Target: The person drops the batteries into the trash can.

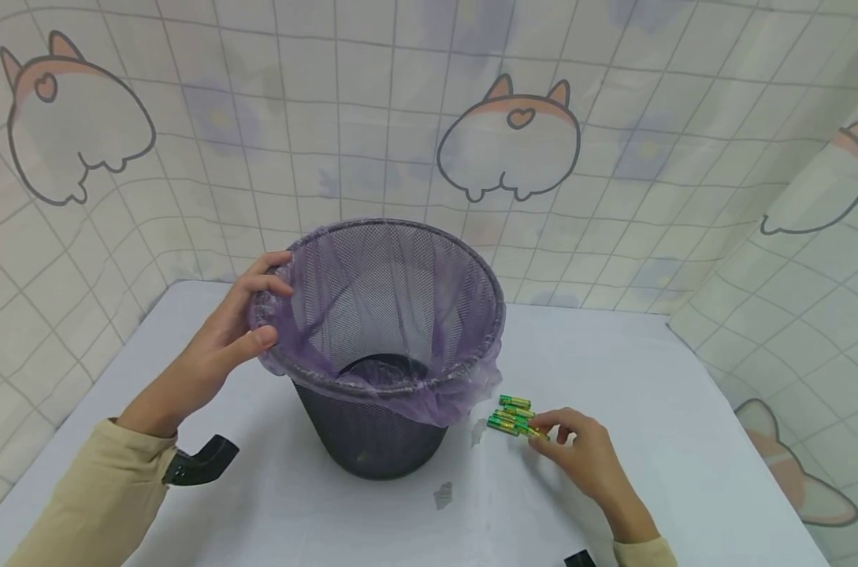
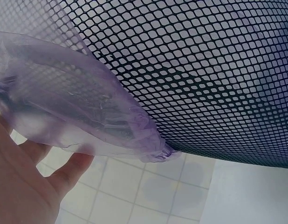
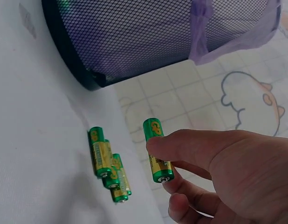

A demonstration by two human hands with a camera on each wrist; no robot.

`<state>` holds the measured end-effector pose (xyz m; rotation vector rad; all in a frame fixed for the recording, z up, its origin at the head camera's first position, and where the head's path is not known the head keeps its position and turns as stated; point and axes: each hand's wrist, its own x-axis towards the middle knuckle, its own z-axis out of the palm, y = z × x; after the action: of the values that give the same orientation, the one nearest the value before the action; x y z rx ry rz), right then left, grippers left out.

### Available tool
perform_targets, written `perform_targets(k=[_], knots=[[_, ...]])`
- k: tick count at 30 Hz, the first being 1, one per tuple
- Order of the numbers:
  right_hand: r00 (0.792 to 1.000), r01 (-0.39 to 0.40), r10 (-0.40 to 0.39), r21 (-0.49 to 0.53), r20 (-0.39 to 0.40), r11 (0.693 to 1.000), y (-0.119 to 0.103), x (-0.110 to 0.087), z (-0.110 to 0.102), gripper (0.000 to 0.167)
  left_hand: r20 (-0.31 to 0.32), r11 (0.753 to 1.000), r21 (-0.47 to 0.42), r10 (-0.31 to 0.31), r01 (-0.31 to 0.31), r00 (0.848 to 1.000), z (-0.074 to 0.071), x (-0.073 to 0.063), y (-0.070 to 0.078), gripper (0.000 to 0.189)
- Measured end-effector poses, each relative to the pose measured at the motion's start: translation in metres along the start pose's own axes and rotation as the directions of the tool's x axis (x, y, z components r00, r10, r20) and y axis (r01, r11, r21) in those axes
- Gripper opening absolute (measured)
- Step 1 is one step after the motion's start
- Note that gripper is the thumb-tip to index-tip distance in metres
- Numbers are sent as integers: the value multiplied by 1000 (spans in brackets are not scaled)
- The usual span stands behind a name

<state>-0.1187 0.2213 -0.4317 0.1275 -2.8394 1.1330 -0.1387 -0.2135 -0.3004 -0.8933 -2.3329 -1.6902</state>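
Battery (image 3: 161, 168) in green and gold is held narrowly between the thumb and fingers of the right hand (image 1: 573, 449), just right of centre in the right wrist view. Its long axis runs almost from top to bottom there, leaning slightly, with the metal nub at the lower end. More batteries (image 1: 510, 415) lie close together on the white table (image 1: 684, 394), right of centre in the head view, and the right hand is the nearer one to them. From this grip, the mouth of the mesh basket (image 1: 372, 449) is toward the upper left of the head frame, so the battery's axis points more across the frame than at the opening. The left hand (image 1: 223, 327) holds the basket's left rim over the purple bag (image 1: 464, 402); whether its fingertips press firmly, I cannot tell.
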Motion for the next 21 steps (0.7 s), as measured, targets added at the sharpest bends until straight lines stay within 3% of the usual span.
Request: perform_targets(k=[7,14,21], knots=[[999,35,-36,-7,-29,999,-6,-1,-4,19,13,1000,11,-5,5,1000,-1,0,-2,36],[999,19,-19,0,-44,1000,-11,0,-6,20,16,1000,8,-2,2,1000,-2,-2,-4,35],[990,40,-40,-1,-138,999,-15,0,-7,18,21,1000,-17,19,-18,1000,-2,-1,-4,34]])
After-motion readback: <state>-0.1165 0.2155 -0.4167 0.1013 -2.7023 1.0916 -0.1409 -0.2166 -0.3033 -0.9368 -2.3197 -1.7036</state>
